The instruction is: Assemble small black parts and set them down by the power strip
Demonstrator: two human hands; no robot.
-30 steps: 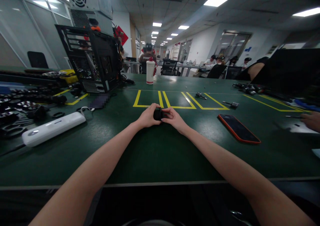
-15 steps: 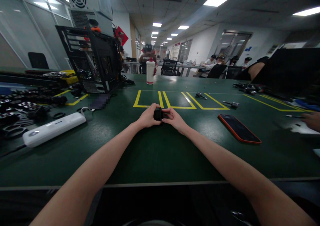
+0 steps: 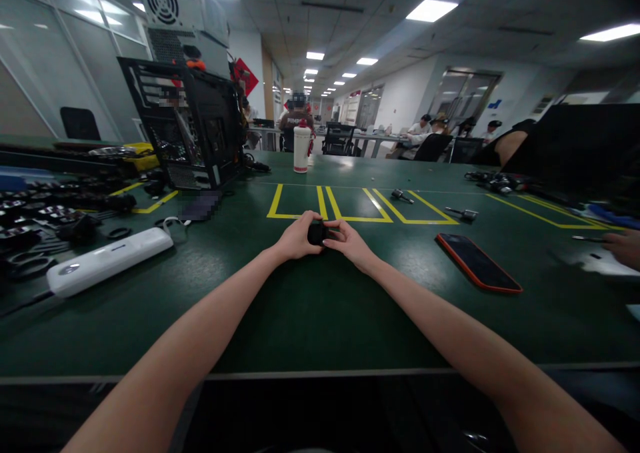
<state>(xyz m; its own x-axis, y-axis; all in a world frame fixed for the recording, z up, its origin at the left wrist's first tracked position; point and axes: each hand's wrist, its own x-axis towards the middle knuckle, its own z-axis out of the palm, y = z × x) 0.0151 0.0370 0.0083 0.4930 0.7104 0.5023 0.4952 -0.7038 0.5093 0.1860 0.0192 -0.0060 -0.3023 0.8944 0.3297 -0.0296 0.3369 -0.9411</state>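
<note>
A small black round part (image 3: 317, 233) is held between my two hands, above the green table (image 3: 320, 313). My left hand (image 3: 297, 237) wraps round its left side, thumb below and fingers above. From the right, my right hand (image 3: 349, 241) pinches it with thumb and fingertips. Its finer shape is hidden by my fingers. Beyond my hands, yellow tape outlines (image 3: 350, 219) mark the table, with a small metal part (image 3: 401, 195) and a longer metal part (image 3: 465, 213) lying behind on the right.
An orange-edged phone (image 3: 477, 263) lies at the right, a white power strip (image 3: 110, 259) at the left. An open computer case (image 3: 200, 126) and a white bottle (image 3: 301, 147) stand behind. Another person's hand (image 3: 623, 247) shows at the right edge.
The view has tilted slightly, so the scene sits a little lower. The black part looks turned a little between my fingers; both hands keep their grip.
</note>
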